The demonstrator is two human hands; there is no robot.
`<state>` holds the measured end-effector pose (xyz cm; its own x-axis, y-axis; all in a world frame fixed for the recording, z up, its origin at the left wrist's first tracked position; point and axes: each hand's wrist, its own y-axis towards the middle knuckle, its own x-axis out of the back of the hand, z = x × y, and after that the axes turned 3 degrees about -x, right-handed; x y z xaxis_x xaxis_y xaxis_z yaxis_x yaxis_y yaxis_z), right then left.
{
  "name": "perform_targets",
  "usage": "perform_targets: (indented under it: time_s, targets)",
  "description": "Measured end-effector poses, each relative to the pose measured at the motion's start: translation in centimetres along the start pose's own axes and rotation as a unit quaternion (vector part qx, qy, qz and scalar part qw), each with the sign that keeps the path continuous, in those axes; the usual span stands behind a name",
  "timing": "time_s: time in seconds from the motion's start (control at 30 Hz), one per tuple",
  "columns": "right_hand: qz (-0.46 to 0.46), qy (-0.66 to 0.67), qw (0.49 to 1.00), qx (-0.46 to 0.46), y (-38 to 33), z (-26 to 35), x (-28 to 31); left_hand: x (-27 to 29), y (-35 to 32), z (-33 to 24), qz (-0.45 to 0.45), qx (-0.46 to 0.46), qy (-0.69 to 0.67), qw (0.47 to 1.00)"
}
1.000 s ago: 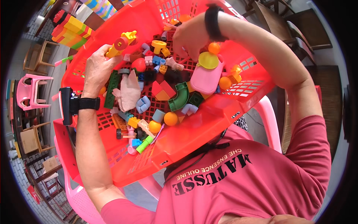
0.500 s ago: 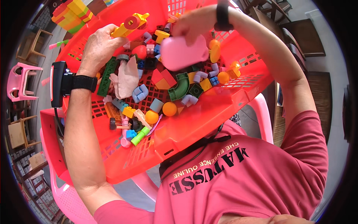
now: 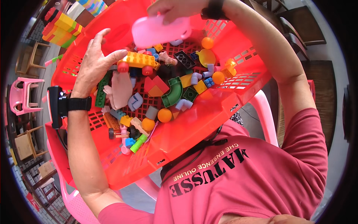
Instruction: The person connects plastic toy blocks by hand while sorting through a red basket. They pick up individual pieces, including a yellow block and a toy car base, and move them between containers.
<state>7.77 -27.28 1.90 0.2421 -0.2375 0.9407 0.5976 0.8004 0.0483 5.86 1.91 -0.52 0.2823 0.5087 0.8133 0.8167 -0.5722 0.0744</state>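
- Over the red basket (image 3: 140,166), the right hand (image 3: 177,9) gripped a pink tray (image 3: 154,34).
- It seemed light, stiff, slick; its rim suited gripping.
- At the basket's left, the left hand (image 3: 91,63) was spread wide.

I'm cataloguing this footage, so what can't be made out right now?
Head view:
- Right hand: partly cut off by the top edge.
- Pink toy board: blurred; it hides whatever lies behind it.
- Left hand: its thumb masks any contact with the yellow toy car.
- Red basket: far rim cut off by the top edge.
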Motion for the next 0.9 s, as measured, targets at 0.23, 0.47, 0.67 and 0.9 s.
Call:
perform_targets:
  time_s: [0.23, 0.47, 0.67, 0.9]
  targets:
    - [-0.085, 0.092, 0.992, 0.003, 1.1, 2.5, -1.8, -0.8, 0.3, -1.8, 0.048, -0.061, -0.298, 0.951]
    - [0.306, -0.105, 0.927, -0.192, 0.4, 2.4, -1.7, 0.3, 0.8, 0.2, -0.127, -0.060, -0.032, 0.990]
    - [0.302, -0.070, 0.938, -0.155, 0.5, 4.5, -7.7, 1.3, 0.9, 1.1, -0.214, -0.076, 0.027, 0.974]
    - [0.351, -0.087, 0.917, -0.166, 1.0, 2.3, -7.7, 6.3, -0.6, 1.3, -0.392, -0.123, 0.039, 0.911]
